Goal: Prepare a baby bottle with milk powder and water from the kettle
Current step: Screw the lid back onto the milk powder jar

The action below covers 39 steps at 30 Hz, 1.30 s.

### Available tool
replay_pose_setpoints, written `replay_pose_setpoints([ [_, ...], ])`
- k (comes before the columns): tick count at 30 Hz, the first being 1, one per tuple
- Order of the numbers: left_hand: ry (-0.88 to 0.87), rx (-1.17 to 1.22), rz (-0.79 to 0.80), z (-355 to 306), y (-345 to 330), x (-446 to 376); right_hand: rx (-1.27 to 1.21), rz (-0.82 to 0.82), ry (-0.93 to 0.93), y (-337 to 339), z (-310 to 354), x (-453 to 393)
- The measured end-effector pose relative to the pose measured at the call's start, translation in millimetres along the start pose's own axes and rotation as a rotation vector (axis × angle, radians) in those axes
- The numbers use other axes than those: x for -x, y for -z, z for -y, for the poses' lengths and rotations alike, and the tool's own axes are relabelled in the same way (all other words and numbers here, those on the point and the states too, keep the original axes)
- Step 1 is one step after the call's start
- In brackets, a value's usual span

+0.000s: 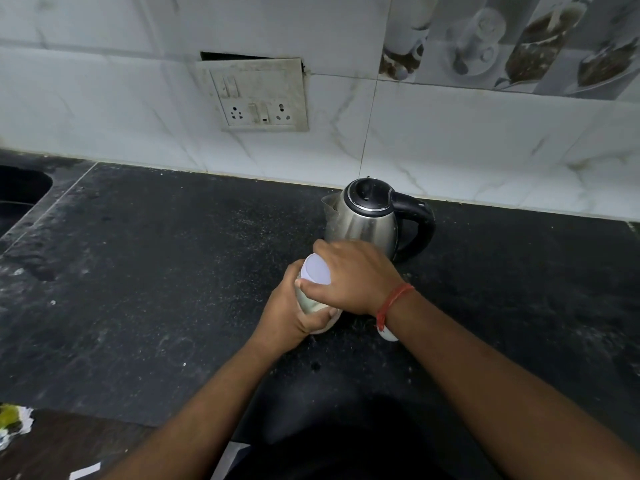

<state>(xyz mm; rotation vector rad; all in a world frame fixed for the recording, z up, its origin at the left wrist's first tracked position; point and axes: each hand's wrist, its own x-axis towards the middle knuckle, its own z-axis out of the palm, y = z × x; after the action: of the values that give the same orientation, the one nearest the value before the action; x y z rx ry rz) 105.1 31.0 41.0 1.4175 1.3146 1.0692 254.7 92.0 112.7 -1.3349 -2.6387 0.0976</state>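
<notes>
While right hand (349,275) fingers (320,249) curl over the white cap (316,271), left hand (294,306) wraps the baby bottle (311,304) body; its long axis tilts up-left, milky fill probably inside; kettle (367,216) just behind on countertop (156,271)

Black stone counter (138,271) - marbled white wall tiles (450,140) w/ switchboard (258,95)

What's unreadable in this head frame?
- Bottle body and fill level: head view, wrapped by the left hand.
- Bottle cap edge: covered by the right hand; seated or not, cannot tell.
- White item on the counter: mostly under the right wrist.
- Kettle contents: lid shut.
- Sink: cut by the left edge.
</notes>
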Motion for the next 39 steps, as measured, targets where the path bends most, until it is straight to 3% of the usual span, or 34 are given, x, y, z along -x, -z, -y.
replay_pose_setpoints([
  [4, 0.020, -0.032, 0.016, 4.5, 4.9, -2.0, -0.067, 0.023, -0.105, -6.2, 4.4, 0.8],
  [8, 0.043, -0.058, -0.016, 13.0, 9.6, -4.6, -0.344, 0.099, -0.188, -19.4, 6.7, 4.0],
  [14, 0.109, -0.179, -0.090, 36.2, 17.3, -8.6, -0.649, 0.067, -0.306, -47.0, 13.2, 18.0],
  [18, 0.178, -0.189, -0.058, 48.7, 20.2, -11.1, -0.812, 0.027, -0.419, -67.8, 14.9, 22.7],
  [27, 0.201, -0.150, -0.008, 59.9, 13.2, -12.9, -0.893, -0.070, -0.457, -89.3, 18.9, 28.6],
  [39, 0.195, -0.150, 0.035, 59.6, 13.8, -7.5, -0.901, -0.021, -0.452, -89.7, 14.7, 33.3],
])
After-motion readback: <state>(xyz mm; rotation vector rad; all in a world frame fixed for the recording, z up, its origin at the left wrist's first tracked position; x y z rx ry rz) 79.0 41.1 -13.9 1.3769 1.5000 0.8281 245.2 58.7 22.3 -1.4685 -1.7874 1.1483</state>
